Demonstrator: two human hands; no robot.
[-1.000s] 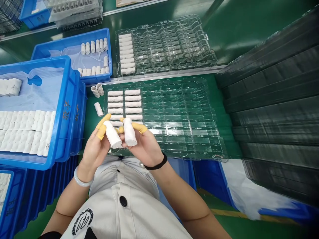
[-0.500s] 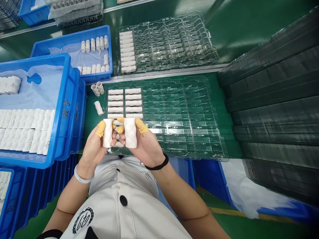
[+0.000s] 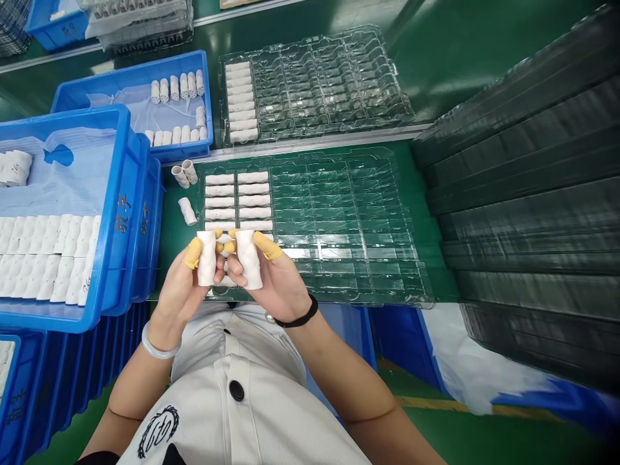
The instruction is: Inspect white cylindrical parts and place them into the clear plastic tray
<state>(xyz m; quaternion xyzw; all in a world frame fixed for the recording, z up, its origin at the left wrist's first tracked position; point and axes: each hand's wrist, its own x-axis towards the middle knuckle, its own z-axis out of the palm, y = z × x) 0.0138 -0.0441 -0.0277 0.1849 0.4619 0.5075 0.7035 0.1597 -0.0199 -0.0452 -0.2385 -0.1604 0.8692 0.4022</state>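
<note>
My left hand [image 3: 181, 287] grips a white ceramic tube [image 3: 207, 258], held upright between fingers capped in yellow finger cots. Beside it, my right hand [image 3: 276, 284] holds a second white tube [image 3: 248, 259], also upright. Both tubes hover over the near left corner of a clear plastic blister tray [image 3: 339, 226]. Two columns of white tubes [image 3: 237, 200] lie in the tray's left slots, just beyond my fingertips.
A big blue bin [image 3: 116, 213] on my left holds rows of white tubes. A smaller blue bin [image 3: 126, 90] with more tubes stands behind it. Three loose tubes [image 3: 184, 187] lie between bin and tray. A second clear tray [image 3: 314, 84] lies farther back; dark stacked trays [image 3: 523, 194] fill the right.
Both tubes have been turned from tilted, ends toward me, to upright. My hands stay over the tray's near left corner.
</note>
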